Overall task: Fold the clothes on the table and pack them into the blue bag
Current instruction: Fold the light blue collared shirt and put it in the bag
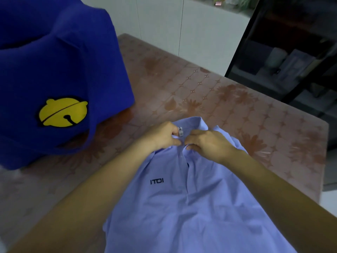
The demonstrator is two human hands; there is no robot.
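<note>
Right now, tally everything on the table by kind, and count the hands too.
Bags: 1, the blue bag with a yellow bell emblem.
Shirts: 1, the light blue shirt.
Hands: 2, the left hand and the right hand, both pinching the shirt at its collar.
Total: 4.

Left of the shirt (182, 207), we find the blue bag (54, 57) cut off by the frame; shirt hem likewise; collar label (180, 132) unreadable.

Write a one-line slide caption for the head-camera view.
Left hand and right hand pinch the collar of a light blue shirt on the table, beside the blue bag.
</note>
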